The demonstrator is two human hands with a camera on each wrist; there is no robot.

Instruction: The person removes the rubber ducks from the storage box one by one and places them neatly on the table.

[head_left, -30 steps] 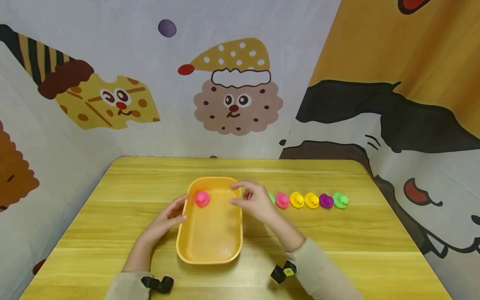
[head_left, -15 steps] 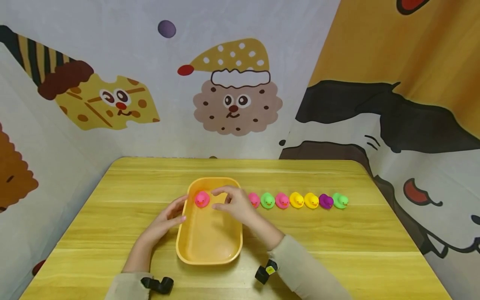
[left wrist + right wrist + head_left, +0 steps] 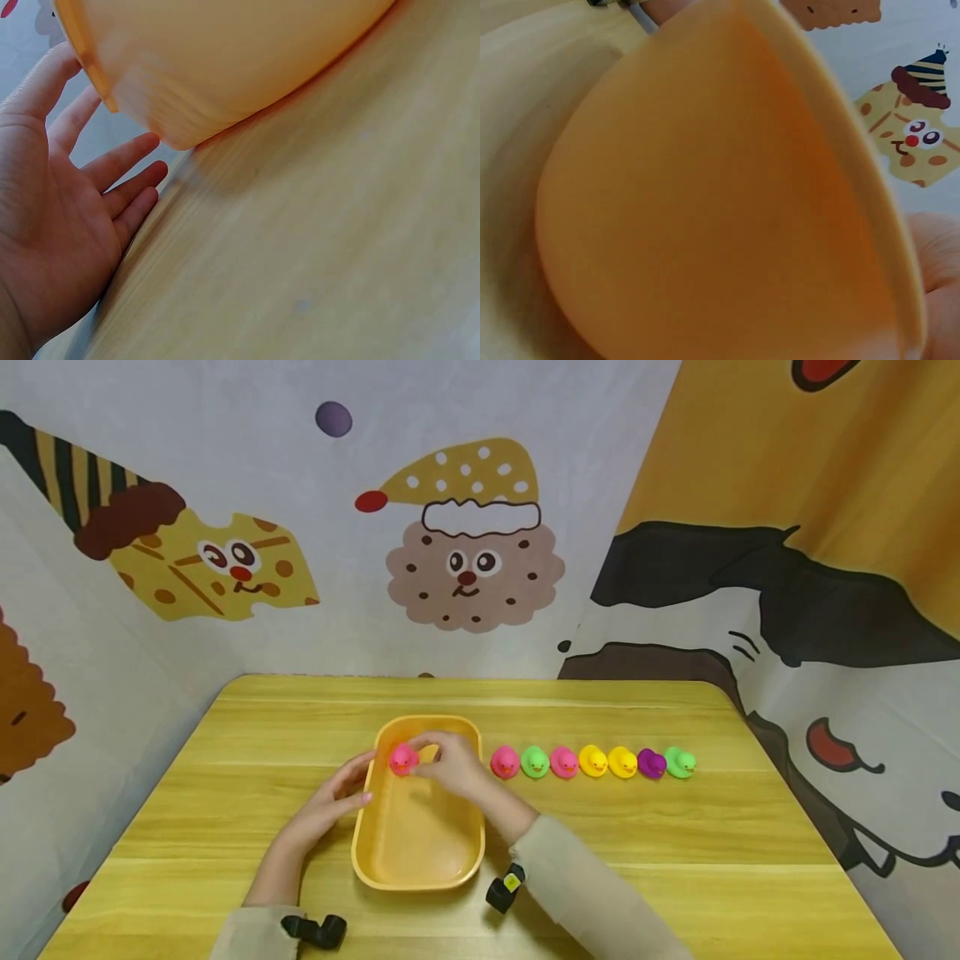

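A yellow-orange plastic tray [image 3: 420, 852] stands on the wooden table, with one pink rubber duck [image 3: 402, 760] inside near its far left corner. My right hand [image 3: 453, 768] reaches over the tray's right rim. Its thumb and index finger are apart at the duck's right side, close to it or touching it. In the right wrist view the tray wall [image 3: 705, 187] hides the fingertips and the duck. My left hand [image 3: 333, 797] rests against the tray's left side with fingers spread; in the left wrist view the left hand [image 3: 71, 202] shows relaxed fingers by the tray's rim and outer wall.
Right of the tray runs a row of rubber ducks: pink [image 3: 506, 762], green [image 3: 536, 762], pink [image 3: 564, 762], several more in yellow and purple, and green [image 3: 680, 762] at the end. Behind the table [image 3: 300, 702] hangs a cartoon-printed curtain [image 3: 465, 410].
My right hand has moved left from the tray's right rim to the pink duck inside, uncovering the near end of the duck row. The left hand and tray have stayed put.
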